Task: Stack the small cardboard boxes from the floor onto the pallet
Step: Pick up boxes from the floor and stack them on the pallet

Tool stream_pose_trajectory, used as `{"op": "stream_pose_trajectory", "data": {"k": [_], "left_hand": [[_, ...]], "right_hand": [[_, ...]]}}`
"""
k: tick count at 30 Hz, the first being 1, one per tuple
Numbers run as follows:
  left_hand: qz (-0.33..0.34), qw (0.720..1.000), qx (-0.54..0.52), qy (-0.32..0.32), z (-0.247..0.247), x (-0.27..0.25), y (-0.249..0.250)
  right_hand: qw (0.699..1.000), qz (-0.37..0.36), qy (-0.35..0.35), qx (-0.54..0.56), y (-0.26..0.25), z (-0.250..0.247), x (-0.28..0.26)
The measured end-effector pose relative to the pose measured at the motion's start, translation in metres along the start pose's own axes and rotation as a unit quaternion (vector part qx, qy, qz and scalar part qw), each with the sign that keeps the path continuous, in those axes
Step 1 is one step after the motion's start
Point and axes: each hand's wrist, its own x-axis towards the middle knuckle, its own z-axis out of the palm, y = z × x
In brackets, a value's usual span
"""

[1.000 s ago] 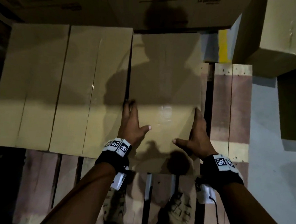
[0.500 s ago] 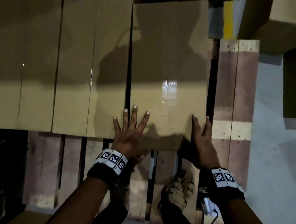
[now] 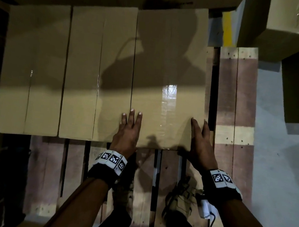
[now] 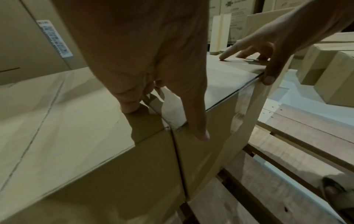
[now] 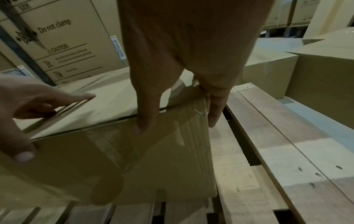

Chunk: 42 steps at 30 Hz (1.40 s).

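Three cardboard boxes stand side by side on the wooden pallet (image 3: 235,94). The right box (image 3: 169,70) has clear tape along its top seam. My left hand (image 3: 129,128) lies flat on top at the seam between the middle box (image 3: 98,74) and the right box. Its thumb (image 4: 201,133) hangs down the near face. My right hand (image 3: 199,136) rests with straight fingers on the right box's near right corner. Its thumb (image 5: 145,121) lies on the near face, and one of its fingers (image 5: 214,113) hangs down past the right side.
Bare pallet slats run along the right and near sides, with dark gaps between them. My shoes (image 3: 179,200) stand on the near slats. Large cartons (image 3: 292,26) sit on the grey floor (image 3: 274,166) at the right. Tall printed cartons (image 5: 57,30) stand behind the pallet.
The right box has slid away from me until its near edge is almost level with its neighbours. Both hands have moved back to its near edge.
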Motion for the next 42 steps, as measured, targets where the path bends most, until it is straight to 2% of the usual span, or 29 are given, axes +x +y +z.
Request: {"op": "stream_pose_trajectory", "data": {"k": [9, 13, 21, 24, 26, 28, 30, 34, 36, 39, 42], "left_hand": [[-0.013, 1.000, -0.008, -0.024, 0.003, -0.001, -0.007], [-0.017, 0.999, 0.002, -0.027, 0.005, 0.000, -0.006], [-0.045, 0.996, 0.076, -0.007, 0.009, -0.001, 0.005], [-0.048, 0.995, 0.090, -0.016, 0.007, -0.009, 0.014], [-0.046, 0.996, 0.073, -0.018, 0.004, -0.019, 0.023], [-0.029, 0.998, 0.054, 0.024, 0.002, -0.040, 0.040], [-0.015, 0.994, -0.001, 0.104, -0.002, -0.070, 0.062], [-0.001, 0.959, -0.123, 0.255, -0.015, -0.132, 0.112], [0.022, 0.944, -0.177, 0.276, -0.019, -0.158, 0.132], [0.100, 0.917, -0.256, 0.289, -0.030, -0.209, 0.172], [0.150, 0.890, -0.312, 0.297, -0.042, -0.269, 0.202]], "right_hand": [[1.000, 0.008, 0.010, 0.016, -0.004, 0.001, -0.004], [1.000, 0.017, -0.009, 0.005, -0.008, -0.004, 0.002], [0.999, 0.019, -0.036, 0.010, -0.006, -0.006, -0.001], [1.000, 0.013, -0.019, 0.019, -0.008, -0.009, -0.016], [0.998, -0.009, 0.017, 0.058, -0.010, -0.013, -0.032], [0.993, -0.046, 0.054, 0.099, -0.013, -0.020, -0.052], [0.985, -0.076, 0.085, 0.131, -0.017, -0.033, -0.076], [0.977, -0.048, 0.129, 0.162, -0.016, -0.067, -0.125], [0.973, -0.042, 0.134, 0.186, -0.016, -0.087, -0.155], [0.959, -0.065, 0.185, 0.205, -0.020, -0.126, -0.220], [0.949, -0.088, 0.228, 0.199, -0.033, -0.157, -0.283]]}}
